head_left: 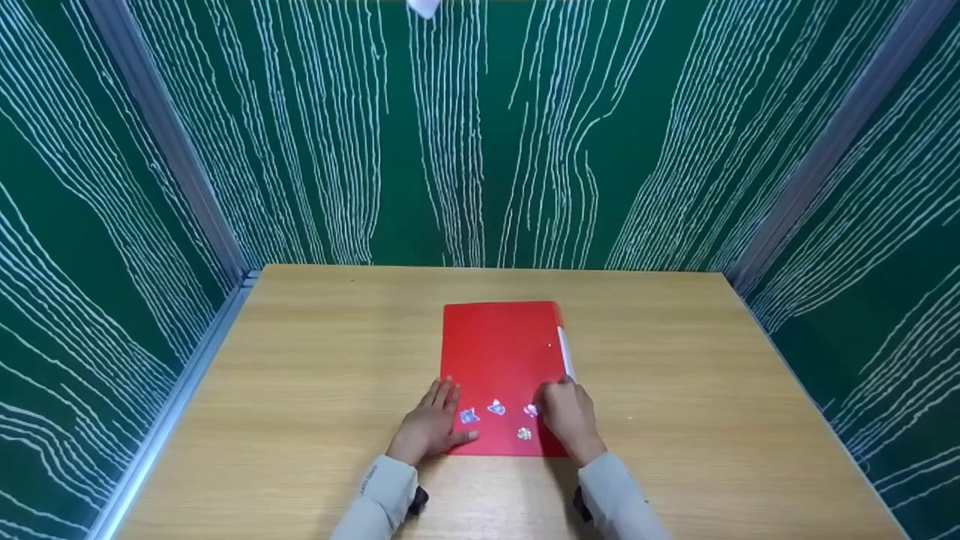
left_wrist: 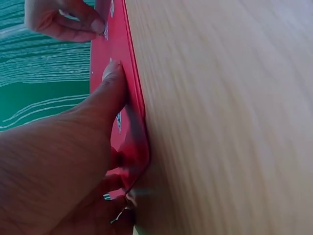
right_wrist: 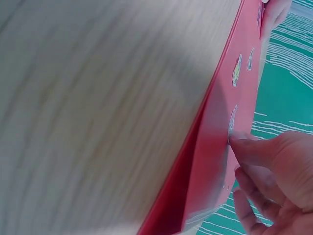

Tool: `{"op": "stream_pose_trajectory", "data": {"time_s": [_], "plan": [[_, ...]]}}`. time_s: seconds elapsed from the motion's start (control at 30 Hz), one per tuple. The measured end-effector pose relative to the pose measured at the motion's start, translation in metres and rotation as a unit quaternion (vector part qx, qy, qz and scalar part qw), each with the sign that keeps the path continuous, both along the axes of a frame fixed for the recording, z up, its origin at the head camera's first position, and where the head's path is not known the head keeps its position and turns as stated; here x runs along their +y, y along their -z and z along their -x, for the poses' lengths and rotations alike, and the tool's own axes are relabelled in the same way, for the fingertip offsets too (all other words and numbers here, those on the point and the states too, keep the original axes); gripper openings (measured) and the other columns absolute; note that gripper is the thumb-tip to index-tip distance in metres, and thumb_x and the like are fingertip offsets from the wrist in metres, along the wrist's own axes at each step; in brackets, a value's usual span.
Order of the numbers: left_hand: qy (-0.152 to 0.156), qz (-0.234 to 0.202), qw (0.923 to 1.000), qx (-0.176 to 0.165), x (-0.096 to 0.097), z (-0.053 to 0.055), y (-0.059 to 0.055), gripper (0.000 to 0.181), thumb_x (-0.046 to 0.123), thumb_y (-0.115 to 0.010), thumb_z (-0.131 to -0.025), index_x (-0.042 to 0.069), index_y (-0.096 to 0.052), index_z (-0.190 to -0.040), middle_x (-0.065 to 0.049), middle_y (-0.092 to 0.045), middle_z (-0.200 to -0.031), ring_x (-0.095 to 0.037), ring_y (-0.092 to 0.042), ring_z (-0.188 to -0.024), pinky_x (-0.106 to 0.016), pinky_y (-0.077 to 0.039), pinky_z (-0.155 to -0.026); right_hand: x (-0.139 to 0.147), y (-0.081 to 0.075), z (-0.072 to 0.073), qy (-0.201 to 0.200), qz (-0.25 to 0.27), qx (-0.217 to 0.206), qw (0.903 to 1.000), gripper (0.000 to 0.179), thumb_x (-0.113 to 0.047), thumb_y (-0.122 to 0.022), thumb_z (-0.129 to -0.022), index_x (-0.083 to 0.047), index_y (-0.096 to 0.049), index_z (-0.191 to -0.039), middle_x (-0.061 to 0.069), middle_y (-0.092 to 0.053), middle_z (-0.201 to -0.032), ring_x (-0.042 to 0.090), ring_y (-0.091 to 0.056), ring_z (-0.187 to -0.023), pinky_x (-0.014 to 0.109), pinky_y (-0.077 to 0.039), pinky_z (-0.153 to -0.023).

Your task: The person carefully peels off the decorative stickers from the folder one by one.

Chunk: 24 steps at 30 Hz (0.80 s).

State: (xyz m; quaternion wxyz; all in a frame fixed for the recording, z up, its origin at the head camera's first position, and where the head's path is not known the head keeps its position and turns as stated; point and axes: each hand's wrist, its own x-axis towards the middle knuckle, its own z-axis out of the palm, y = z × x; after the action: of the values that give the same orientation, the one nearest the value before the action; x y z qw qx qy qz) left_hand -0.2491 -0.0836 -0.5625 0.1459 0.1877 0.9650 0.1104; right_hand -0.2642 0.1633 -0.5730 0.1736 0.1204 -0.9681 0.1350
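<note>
A red folder (head_left: 495, 345) lies on the table, with several small shiny stickers on its near part. My left hand (head_left: 429, 426) rests on the folder's near left corner, fingers stretched out and thumb spread, beside a bluish sticker (head_left: 469, 415). At the folder's right side, my right hand (head_left: 568, 414) has its thumb and forefinger pinched at the edge of a pinkish sticker (right_wrist: 233, 117). The other fingers of that hand curl loosely. A yellowish sticker (head_left: 524, 433) sits nearer to me, and another pale one (head_left: 496, 407) lies between the hands.
The wooden table (head_left: 322, 337) extends around the folder. Green walls (head_left: 495, 150) with wavy white lines stand behind and on both sides, with metal posts (head_left: 169, 135) at the corners. A white strip (head_left: 565, 352) shows along the folder's right edge.
</note>
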Motion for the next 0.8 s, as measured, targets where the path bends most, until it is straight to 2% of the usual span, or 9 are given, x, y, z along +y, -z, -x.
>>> {"op": "stream_pose_trajectory", "data": {"time_s": [0.23,0.43,0.67,0.8], "plan": [[-0.004,-0.001,1.0000,-0.006,0.0010,0.0005,0.0006,0.090,0.053,-0.060,-0.093,0.002,-0.022,-0.157,-0.016,-0.018,-0.167,-0.037,-0.015,-0.154,-0.045,-0.034,-0.120,-0.0024,-0.0004,0.0034,0.009,-0.013,-0.051,0.9986,0.010,0.000,-0.081,-0.074,-0.005,-0.073,-0.078,0.005,-0.069,-0.069,0.022,-0.064,-0.072,0.041,-0.056,-0.071],[-0.005,-0.003,1.0000,-0.006,0.0031,0.0013,0.0021,0.090,0.053,-0.060,-0.093,0.003,-0.021,-0.158,-0.016,-0.017,-0.167,-0.037,-0.016,-0.154,-0.043,-0.037,-0.118,-0.0056,-0.0016,0.0030,0.023,-0.029,-0.088,0.9954,0.015,-0.003,-0.079,-0.076,-0.005,-0.064,-0.078,0.008,-0.063,-0.073,0.026,-0.055,-0.079,0.042,-0.053,-0.068],[-0.002,0.005,1.0000,-0.007,0.0028,0.0028,0.0050,0.092,0.056,-0.059,-0.093,0.005,-0.021,-0.158,-0.015,-0.017,-0.167,-0.036,-0.016,-0.154,-0.042,-0.038,-0.117,-0.0057,-0.0006,0.0000,0.022,-0.010,-0.099,0.9948,0.020,-0.011,-0.077,-0.082,-0.004,-0.058,-0.080,0.010,-0.059,-0.076,0.028,-0.051,-0.084,0.042,-0.052,-0.068],[0.004,0.011,0.9999,-0.003,0.0001,0.0043,0.0036,0.091,0.057,-0.057,-0.093,0.003,-0.022,-0.157,-0.015,-0.017,-0.167,-0.036,-0.016,-0.154,-0.041,-0.035,-0.119,-0.0050,0.0023,0.0013,0.007,0.008,-0.081,0.9967,0.023,-0.013,-0.078,-0.083,-0.006,-0.057,-0.077,0.007,-0.057,-0.069,0.025,-0.053,-0.074,0.043,-0.046,-0.077]]}}
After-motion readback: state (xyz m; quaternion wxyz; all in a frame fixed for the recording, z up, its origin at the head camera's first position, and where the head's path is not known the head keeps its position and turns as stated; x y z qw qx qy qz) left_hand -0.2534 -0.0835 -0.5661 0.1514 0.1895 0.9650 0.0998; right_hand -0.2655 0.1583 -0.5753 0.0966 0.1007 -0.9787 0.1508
